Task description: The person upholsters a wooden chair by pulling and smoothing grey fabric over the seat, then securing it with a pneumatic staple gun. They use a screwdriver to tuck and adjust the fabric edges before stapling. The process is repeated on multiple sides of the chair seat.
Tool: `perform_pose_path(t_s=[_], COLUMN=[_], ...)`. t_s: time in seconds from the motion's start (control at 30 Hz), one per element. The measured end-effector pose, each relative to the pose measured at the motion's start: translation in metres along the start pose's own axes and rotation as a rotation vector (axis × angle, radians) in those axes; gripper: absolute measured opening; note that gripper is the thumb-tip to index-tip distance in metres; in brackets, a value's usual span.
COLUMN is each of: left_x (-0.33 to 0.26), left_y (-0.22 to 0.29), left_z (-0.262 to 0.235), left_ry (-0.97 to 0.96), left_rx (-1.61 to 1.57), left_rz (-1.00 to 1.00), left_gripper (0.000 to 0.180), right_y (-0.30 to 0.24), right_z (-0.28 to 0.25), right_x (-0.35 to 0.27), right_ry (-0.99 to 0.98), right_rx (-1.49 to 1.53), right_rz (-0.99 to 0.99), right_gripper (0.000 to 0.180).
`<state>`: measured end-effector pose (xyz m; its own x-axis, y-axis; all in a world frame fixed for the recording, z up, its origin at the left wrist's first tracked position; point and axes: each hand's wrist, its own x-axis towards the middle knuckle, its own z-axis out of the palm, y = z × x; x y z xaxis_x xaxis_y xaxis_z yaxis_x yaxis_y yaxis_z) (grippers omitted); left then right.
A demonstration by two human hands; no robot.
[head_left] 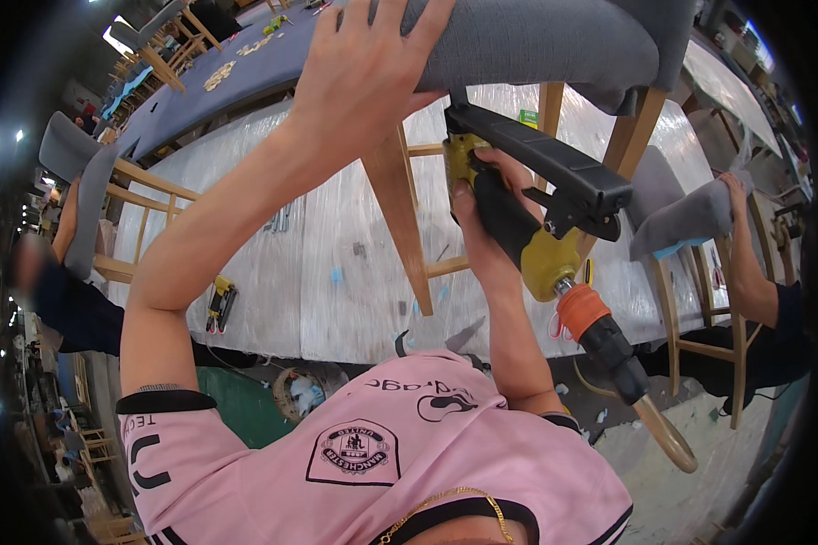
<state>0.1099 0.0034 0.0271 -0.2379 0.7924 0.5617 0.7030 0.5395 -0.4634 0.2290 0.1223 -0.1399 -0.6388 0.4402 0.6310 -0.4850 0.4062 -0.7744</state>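
A grey upholstered chair seat (545,45) with wooden legs (402,222) stands in front of me at the top of the view. Across the seat's left side lies my left hand (364,77), fingers spread over the fabric and thumb along its lower edge; the fingertips run out of view. My right hand (488,250) is wrapped round the grip of a yellow and black pneumatic staple gun (547,259). Its nose is up against the seat's lower edge; the exact contact point is hidden. From its lower end an orange connector (583,309) leads to an air hose (663,431).
The worktable (336,291) is wrapped in clear film, with scraps on it. Another yellow and black staple gun (220,304) lies at its left edge. Co-workers' arms (750,250) handle grey chairs at both sides. A blue-grey covered table (236,73) stands beyond.
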Motion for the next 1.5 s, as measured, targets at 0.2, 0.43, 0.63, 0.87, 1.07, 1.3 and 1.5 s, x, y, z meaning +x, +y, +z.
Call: perform_pose_path(t_s=[0.2, 0.43, 0.63, 0.87, 1.07, 1.3, 1.5], left_x=[-0.001, -0.006, -0.025, -0.014, -0.013, -0.016, -0.019], left_y=[0.010, -0.015, -0.013, 0.003, 0.013, 0.004, -0.045], left_z=[0.005, -0.009, 0.001, 0.003, 0.005, -0.001, -0.021], left_ry=[0.064, -0.037, 0.043, 0.068, 0.106, 0.044, -0.224], left_rx=[0.103, -0.081, -0.059, -0.064, -0.007, -0.055, -0.342], left_rz=[-0.061, 0.033, -0.077, -0.161, -0.213, -0.185, 0.001], left_gripper=[0.093, 0.092, 0.093, 0.093, 0.096, 0.089, 0.090], right_y=[0.000, 0.003, -0.002, -0.011, -0.008, -0.007, -0.004], right_z=[0.015, 0.012, 0.006, 0.019, 0.028, 0.022, 0.014], right_x=[-0.004, 0.006, 0.001, -0.002, 0.002, 0.008, 0.005], right_ry=[0.002, 0.004, -0.048, -0.041, -0.019, -0.033, -0.048], right_rx=[-0.036, 0.084, 0.052, 0.004, 0.093, 0.164, 0.219], right_rz=[0.090, -0.023, -0.064, 0.020, 0.036, -0.015, 0.008], right_gripper=[0.038, 0.040, 0.039, 0.041, 0.041, 0.038, 0.037])
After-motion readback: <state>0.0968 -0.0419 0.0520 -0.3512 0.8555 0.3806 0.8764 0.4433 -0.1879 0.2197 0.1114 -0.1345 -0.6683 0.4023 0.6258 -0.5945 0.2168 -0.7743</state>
